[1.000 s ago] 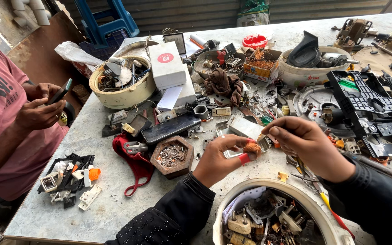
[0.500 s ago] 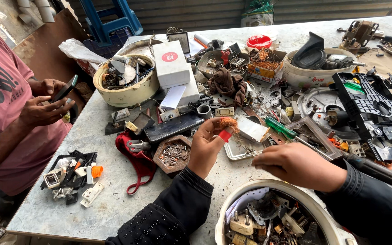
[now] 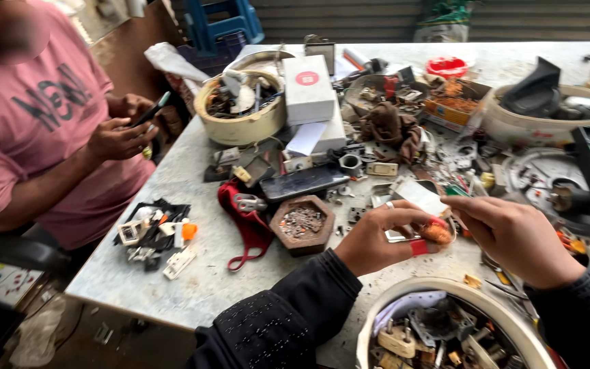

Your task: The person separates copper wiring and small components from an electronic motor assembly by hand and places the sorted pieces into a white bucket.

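My left hand pinches a small orange and red part just above the table, at its front right. Its fingertips have red tape on them. My right hand is beside it, fingers curled, with its fingertips close to the same part; whether they touch it I cannot tell. Both arms wear dark sleeves. Under the hands lie a small metal tray and loose electrical scraps. A cream bowl of plugs and broken parts stands right in front of me.
A hexagonal wooden dish of tiny metal bits sits left of my hands, with a red cloth strap beside it. Another person in a pink shirt at the left holds a phone. White boxes, bowls and dismantled parts crowd the far half.
My left hand came down and back toward me with the small part. My right hand lifted off the table and closed in on it. The view shifted right.
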